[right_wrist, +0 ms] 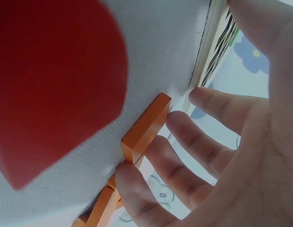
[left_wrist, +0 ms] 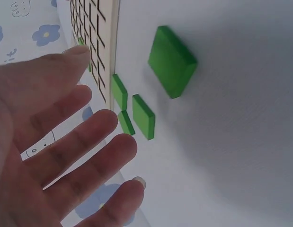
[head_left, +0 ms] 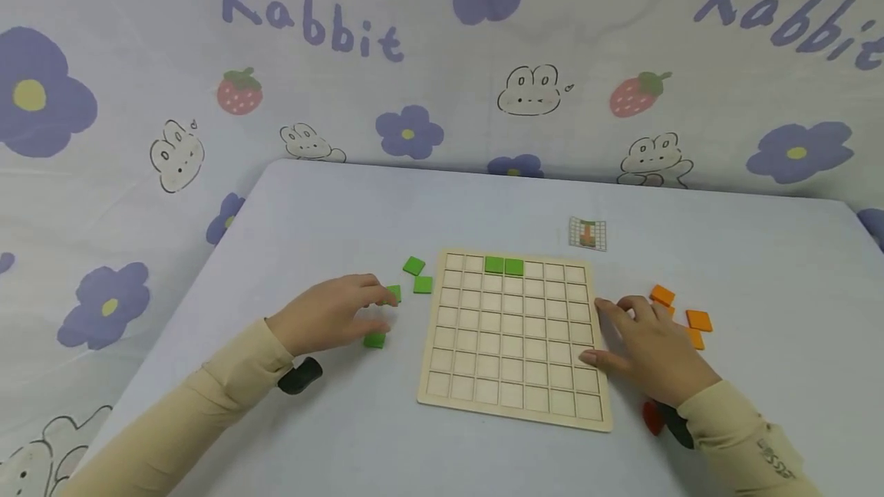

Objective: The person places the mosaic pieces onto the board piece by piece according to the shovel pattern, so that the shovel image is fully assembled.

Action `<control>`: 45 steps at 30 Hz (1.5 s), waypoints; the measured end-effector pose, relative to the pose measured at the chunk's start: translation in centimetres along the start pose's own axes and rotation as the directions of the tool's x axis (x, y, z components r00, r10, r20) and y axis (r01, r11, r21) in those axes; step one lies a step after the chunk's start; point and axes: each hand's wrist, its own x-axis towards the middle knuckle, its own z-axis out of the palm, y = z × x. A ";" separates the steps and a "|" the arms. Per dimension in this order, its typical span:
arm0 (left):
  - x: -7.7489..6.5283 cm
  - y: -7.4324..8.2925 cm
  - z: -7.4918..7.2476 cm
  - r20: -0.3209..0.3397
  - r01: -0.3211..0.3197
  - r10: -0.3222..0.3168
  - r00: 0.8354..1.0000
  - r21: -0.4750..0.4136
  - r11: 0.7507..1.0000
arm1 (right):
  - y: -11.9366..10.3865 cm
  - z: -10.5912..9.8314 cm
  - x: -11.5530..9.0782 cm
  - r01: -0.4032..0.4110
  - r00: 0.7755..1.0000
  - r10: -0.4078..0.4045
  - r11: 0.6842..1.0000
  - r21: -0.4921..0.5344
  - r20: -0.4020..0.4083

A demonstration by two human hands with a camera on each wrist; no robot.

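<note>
A pale wooden grid board [head_left: 479,346] lies on the white table, with two green square tiles [head_left: 514,267] side by side in its far row. To its left, my left hand [head_left: 334,314] hovers over loose green tiles [head_left: 423,284], fingers apart and palm bare in the left wrist view. The nearest green tile [left_wrist: 172,62] lies beyond the thumb. My right hand [head_left: 649,343] is at the board's right edge, its thumb and index fingertip right at the rim. Its other fingers reach beside several orange tiles [head_left: 699,320]; one orange tile [right_wrist: 146,126] is close to the fingertips.
A small printed card [head_left: 588,234] showing a coloured grid pattern lies behind the board. A red piece [head_left: 652,418] shows beneath my right wrist and looms large in the right wrist view. A dark object [head_left: 300,376] sits under my left wrist. Behind the table hangs a patterned cloth [head_left: 442,60].
</note>
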 end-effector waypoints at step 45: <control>-1.5 -1.0 4.5 -0.026 0.025 -0.028 0.999 -0.112 0.993 | 0.8 1.1 -0.2 -0.004 0.999 0.002 0.999 -0.040 -0.050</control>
